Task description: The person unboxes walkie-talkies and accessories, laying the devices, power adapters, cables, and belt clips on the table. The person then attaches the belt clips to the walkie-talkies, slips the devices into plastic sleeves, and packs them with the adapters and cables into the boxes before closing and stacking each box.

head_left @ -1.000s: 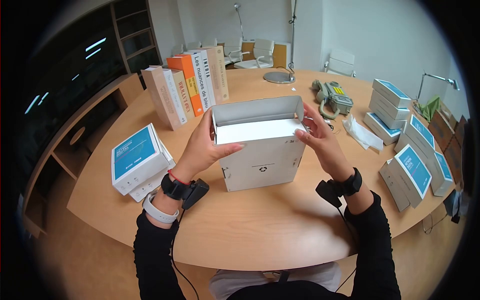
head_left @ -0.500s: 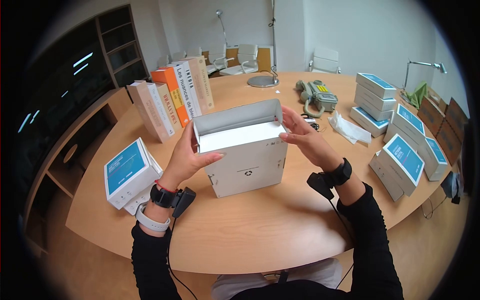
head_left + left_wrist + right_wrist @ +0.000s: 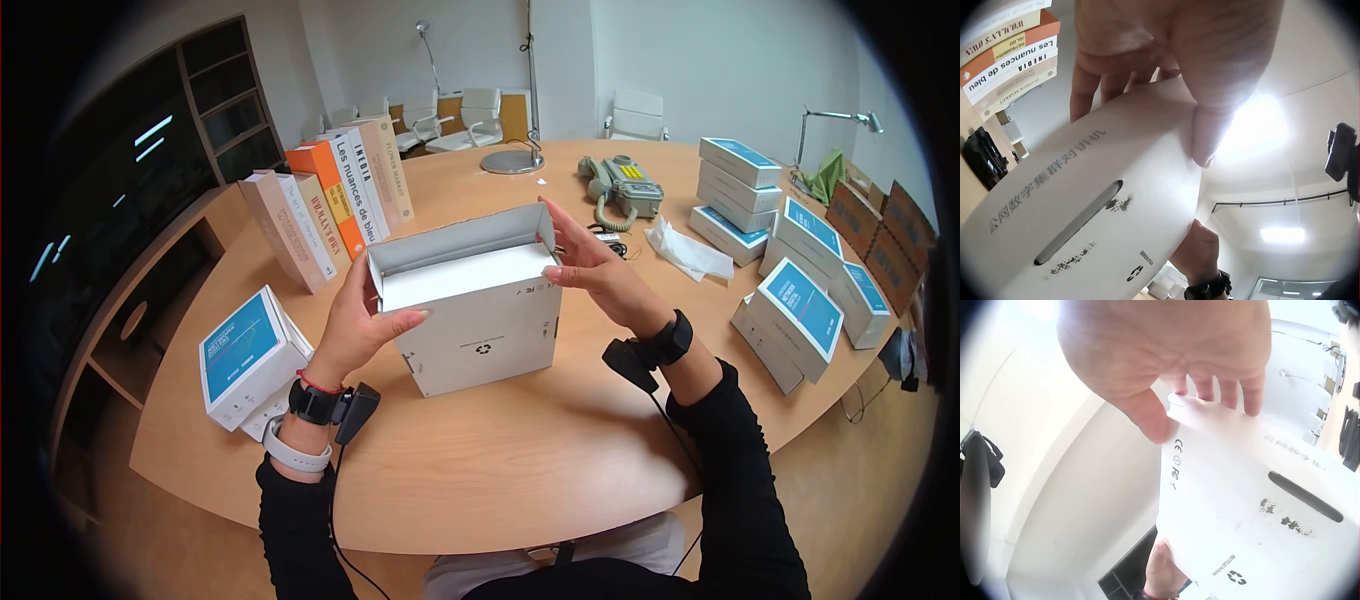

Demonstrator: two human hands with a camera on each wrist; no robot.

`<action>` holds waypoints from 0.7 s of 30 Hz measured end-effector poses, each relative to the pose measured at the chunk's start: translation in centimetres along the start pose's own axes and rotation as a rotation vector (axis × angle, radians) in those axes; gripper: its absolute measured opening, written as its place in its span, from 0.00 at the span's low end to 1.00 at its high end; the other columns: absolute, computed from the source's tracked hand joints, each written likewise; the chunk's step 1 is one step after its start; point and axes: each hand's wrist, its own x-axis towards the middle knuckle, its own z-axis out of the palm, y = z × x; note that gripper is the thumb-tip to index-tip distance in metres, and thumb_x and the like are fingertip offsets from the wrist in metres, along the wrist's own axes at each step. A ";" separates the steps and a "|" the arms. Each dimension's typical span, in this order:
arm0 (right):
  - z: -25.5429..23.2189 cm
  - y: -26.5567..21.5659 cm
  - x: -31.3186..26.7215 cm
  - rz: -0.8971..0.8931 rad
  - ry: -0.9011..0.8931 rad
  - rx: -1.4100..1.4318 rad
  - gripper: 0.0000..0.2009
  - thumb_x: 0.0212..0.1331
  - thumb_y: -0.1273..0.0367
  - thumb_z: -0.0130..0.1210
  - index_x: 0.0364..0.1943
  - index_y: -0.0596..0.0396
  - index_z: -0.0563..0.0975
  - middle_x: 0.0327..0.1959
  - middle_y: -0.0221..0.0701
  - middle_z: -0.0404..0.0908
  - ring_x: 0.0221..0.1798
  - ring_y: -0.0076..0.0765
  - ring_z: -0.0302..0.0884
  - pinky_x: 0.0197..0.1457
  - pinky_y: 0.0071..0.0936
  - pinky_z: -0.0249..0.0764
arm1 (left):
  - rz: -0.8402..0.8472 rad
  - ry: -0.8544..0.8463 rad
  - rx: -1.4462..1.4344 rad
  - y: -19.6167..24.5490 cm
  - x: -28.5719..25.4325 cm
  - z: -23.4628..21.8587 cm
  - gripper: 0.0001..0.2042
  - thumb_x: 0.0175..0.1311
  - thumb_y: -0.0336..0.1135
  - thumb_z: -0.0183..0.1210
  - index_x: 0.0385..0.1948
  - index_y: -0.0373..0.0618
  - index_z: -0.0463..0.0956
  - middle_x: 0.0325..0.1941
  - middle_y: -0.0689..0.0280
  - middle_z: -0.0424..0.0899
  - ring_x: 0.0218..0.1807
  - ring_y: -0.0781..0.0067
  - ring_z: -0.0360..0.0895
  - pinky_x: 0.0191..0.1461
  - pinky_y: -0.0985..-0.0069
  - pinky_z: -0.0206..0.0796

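A white cardboard box [image 3: 480, 345] with a recycling mark stands upright on the table, its open top showing a plain white panel [image 3: 465, 275] inside. At the box's left upper corner my left hand [image 3: 358, 325] grips it, thumb over the near face and fingers along the side. My right hand [image 3: 600, 275] holds the opposite upper corner in the same manner, thumb tip at the top edge of the near face. In the left wrist view, the box's narrow side [image 3: 1075, 200] shows a slot and printed characters. A similar slotted side [image 3: 1297, 494] appears in the right wrist view.
Left of the box, blue-and-white boxes [image 3: 245, 350] lie stacked, with a row of upright books [image 3: 335, 205] behind. Several similar boxes [image 3: 790, 310] occupy the right side. A telephone [image 3: 625, 185], crumpled white sheet [image 3: 690, 250] and lamp base [image 3: 512, 161] sit farther back on the wooden table [image 3: 520, 470].
The head view has turned, so the scene sits farther left in it. Both hands keep their hold on the white box, which stays in about the same spot on the table.
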 end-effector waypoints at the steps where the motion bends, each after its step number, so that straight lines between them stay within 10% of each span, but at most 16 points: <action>1: 0.0 0.0 0.0 0.001 0.000 0.000 0.39 0.56 0.73 0.57 0.70 0.45 0.46 0.66 0.40 0.53 0.68 0.37 0.48 0.65 0.32 0.58 | -0.001 0.000 0.000 -0.1 -0.1 -0.1 0.43 0.45 0.42 0.71 0.61 0.38 0.53 0.58 0.58 0.67 0.60 0.68 0.66 0.64 0.73 0.58; 7: -0.1 1.2 0.0 -0.059 0.090 -0.069 0.27 0.60 0.70 0.54 0.63 0.47 0.59 0.62 0.37 0.60 0.63 0.34 0.60 0.63 0.33 0.62 | -0.030 0.009 -0.035 -0.4 -0.2 -0.4 0.37 0.46 0.38 0.70 0.59 0.47 0.59 0.59 0.61 0.67 0.63 0.67 0.62 0.66 0.72 0.52; 12: 1.0 1.5 -0.2 -0.328 -0.001 -0.474 0.10 0.61 0.73 0.52 0.44 0.54 0.66 0.63 0.36 0.60 0.64 0.35 0.60 0.67 0.34 0.57 | 0.126 -0.077 0.091 -1.0 -0.1 -0.7 0.15 0.55 0.28 0.62 0.46 0.46 0.75 0.58 0.61 0.66 0.56 0.72 0.68 0.55 0.77 0.66; 21: 1.4 2.4 -0.4 -0.253 0.013 -0.403 0.19 0.55 0.71 0.59 0.51 0.54 0.69 0.52 0.33 0.65 0.58 0.32 0.65 0.64 0.32 0.63 | 0.174 -0.132 0.310 -0.3 -0.3 -1.4 0.14 0.56 0.32 0.61 0.46 0.49 0.77 0.60 0.61 0.68 0.62 0.65 0.65 0.63 0.70 0.59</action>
